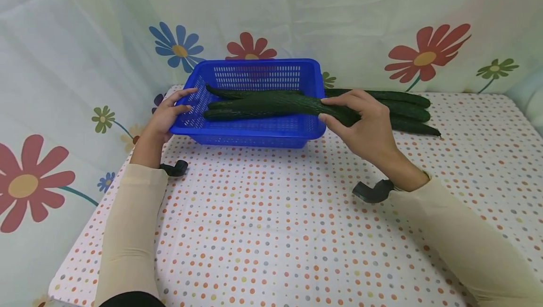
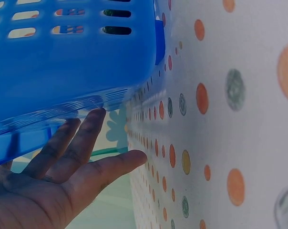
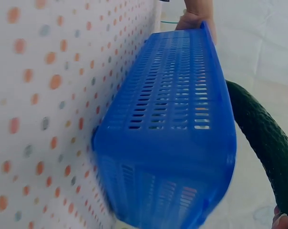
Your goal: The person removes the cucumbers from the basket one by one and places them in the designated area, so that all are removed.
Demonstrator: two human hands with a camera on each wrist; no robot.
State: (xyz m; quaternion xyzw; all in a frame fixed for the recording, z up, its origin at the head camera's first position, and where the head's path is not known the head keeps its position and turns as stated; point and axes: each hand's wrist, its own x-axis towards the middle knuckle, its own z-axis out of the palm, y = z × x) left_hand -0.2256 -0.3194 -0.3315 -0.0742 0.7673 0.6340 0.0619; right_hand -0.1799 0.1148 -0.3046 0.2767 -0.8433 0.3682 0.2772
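A blue slotted plastic basket (image 1: 250,133) stands on the dotted cloth. My left hand (image 1: 163,113) is at its left end, fingers reaching to the rim; the left wrist view shows that hand (image 2: 63,176) with fairly straight fingers beside the basket wall (image 2: 72,71). A long dark green cucumber (image 1: 275,103) is pinched between the thumb and fingers of my right hand (image 1: 369,123). It slants over the basket's right rim, its far end above the inside. Other cucumbers (image 1: 237,93) lie in the basket, partly hidden by the held one. The right wrist view shows the held cucumber (image 3: 258,124) above the rim.
More cucumbers (image 1: 407,109) lie on the table right of the basket, partly behind my right hand. A polka-dot cloth (image 1: 254,212) covers the table. A flowered curtain (image 1: 348,24) hangs behind and at the left. Black straps (image 1: 373,191) are on both wrists.
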